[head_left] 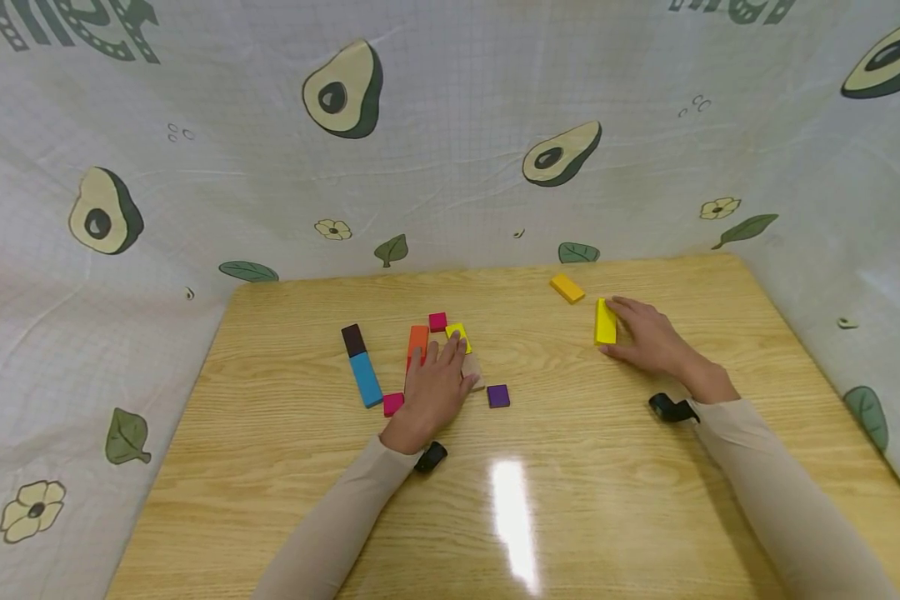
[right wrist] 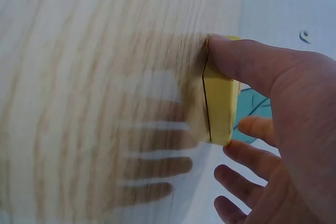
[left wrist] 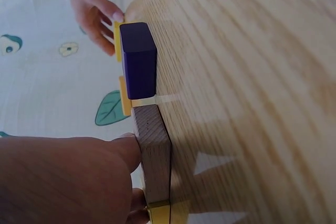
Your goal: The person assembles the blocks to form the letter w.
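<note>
My right hand [head_left: 652,337] pinches a long yellow block [head_left: 605,323] end to end on the right side of the table. In the right wrist view, the thumb is on one end of that block [right wrist: 220,106] and a fingertip at the other; the remaining fingers spread loose. My left hand [head_left: 437,392] lies over a cluster of blocks with its fingers extended. Under or beside it are a plain wood block [head_left: 474,372], a small yellow block [head_left: 462,330] and an orange block [head_left: 417,337]. The left thumb touches the wood block in the left wrist view; the palm hides part of the cluster.
A purple block [head_left: 498,396] sits right of the left hand. Pink blocks lie at the cluster's far side [head_left: 438,322] and near side [head_left: 393,403]. Further left, a blue block [head_left: 366,379] meets a dark brown one [head_left: 353,340]. An amber block [head_left: 567,288] lies near the back edge.
</note>
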`<state>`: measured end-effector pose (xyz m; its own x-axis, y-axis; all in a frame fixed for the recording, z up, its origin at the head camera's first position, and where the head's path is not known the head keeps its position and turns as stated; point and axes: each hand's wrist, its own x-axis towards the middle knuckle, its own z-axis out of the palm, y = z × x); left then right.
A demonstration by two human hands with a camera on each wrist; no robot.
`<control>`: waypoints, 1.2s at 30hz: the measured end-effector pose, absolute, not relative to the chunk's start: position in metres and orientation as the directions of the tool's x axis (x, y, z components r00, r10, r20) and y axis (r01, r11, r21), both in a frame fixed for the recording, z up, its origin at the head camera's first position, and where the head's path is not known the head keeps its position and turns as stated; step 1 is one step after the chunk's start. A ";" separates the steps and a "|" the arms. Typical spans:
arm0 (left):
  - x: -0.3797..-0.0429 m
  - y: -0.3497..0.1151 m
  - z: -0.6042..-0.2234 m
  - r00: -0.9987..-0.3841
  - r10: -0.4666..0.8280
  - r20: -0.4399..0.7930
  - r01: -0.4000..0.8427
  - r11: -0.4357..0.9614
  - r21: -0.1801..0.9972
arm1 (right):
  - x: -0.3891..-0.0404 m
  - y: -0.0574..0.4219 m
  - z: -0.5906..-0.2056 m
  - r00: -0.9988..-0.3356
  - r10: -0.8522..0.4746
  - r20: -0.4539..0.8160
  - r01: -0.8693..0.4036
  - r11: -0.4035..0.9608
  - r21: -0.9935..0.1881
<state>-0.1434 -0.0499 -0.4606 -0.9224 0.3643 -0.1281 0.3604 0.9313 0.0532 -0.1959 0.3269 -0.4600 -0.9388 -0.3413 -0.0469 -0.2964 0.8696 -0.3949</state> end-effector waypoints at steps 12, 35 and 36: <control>-0.142 -0.049 -0.461 -0.923 0.363 -0.125 0.358 0.932 0.064 | -0.183 0.311 -0.465 -0.948 -0.318 0.019 -0.296 0.856 -0.423; -0.143 -0.051 -0.462 -0.923 0.374 -0.096 0.372 0.928 0.038 | -0.155 0.222 -0.465 -0.891 -0.449 0.073 -0.435 0.796 -0.420; -0.143 -0.051 -0.462 -0.922 0.374 -0.095 0.372 0.927 0.041 | -0.155 0.220 -0.465 -0.889 -0.452 0.078 -0.441 0.795 -0.418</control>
